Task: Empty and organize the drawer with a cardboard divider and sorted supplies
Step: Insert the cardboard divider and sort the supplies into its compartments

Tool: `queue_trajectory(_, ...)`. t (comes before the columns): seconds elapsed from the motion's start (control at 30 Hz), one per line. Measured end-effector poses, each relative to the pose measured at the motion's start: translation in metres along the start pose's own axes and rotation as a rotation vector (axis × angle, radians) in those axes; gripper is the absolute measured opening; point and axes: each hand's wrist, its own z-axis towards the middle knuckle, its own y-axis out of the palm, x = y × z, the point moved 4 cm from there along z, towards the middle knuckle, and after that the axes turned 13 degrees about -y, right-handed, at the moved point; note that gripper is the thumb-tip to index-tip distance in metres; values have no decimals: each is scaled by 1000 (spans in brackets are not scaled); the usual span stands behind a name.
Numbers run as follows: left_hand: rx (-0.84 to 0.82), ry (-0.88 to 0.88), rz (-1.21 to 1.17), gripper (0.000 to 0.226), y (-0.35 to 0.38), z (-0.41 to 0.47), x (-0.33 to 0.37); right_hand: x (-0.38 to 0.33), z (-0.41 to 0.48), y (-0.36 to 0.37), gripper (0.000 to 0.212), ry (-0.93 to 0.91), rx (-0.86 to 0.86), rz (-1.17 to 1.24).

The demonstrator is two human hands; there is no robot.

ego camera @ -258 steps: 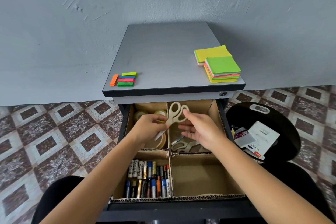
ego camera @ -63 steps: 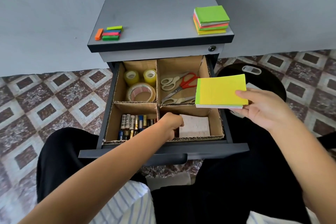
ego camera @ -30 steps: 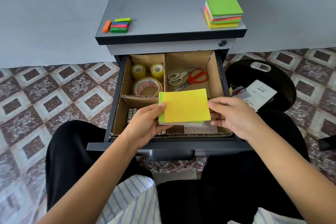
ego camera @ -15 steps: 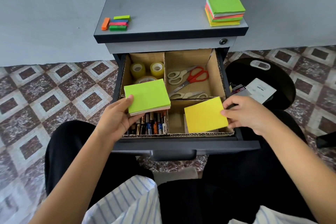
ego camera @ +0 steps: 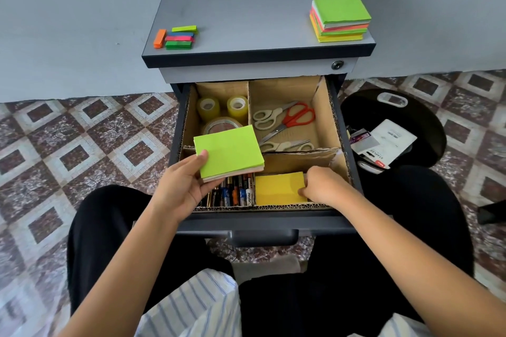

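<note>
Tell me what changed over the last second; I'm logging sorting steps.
The stack both hands held was split: the left hand keeps the green pad above the batteries, the right hand lowered the yellow pad into the front-right compartment. Tape rolls, scissors unmoved.

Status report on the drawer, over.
Left hand holds green pad over batteries. Right hand grips yellow pad, low in near-right compartment. Nothing in the way.

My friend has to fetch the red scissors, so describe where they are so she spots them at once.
Look in the open drawer under the grey cabinet top. In its cardboard divider, take the back right compartment, which holds only scissors. The red scissors alone have red handles; the cream-handled pairs lie beside them.
</note>
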Motion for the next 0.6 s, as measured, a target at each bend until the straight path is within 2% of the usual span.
queue_trajectory(0.1, -18, -6, 7, 18, 2, 0, -2, 0, -1, -1, 33, -30, -68, 34)
queue_trajectory(0.2, -55, -22, 8, 20, 9, -2, -4, 4, -9, -11, 40, -52, -27, 160)
queue_trajectory(0.33, -143, -85, 54, 21, 28, -6, -14, -1, -29, -40, 33, -100, 97, 733)
queue_trajectory(0.4, -193, -132, 71, 22, 38, -8, -23, -9, -40, -47, 38, -137, 87, 979)
queue_trajectory(0.47, -236, -164, 77, 23, 46, -8, -28, -15, -45, -42, 43, -153, 78, 985)
queue_trajectory(0.6, -346, -202, 83, 29, 56, -11, -29, -4, -39, -28, 23, -138, 283, 956)
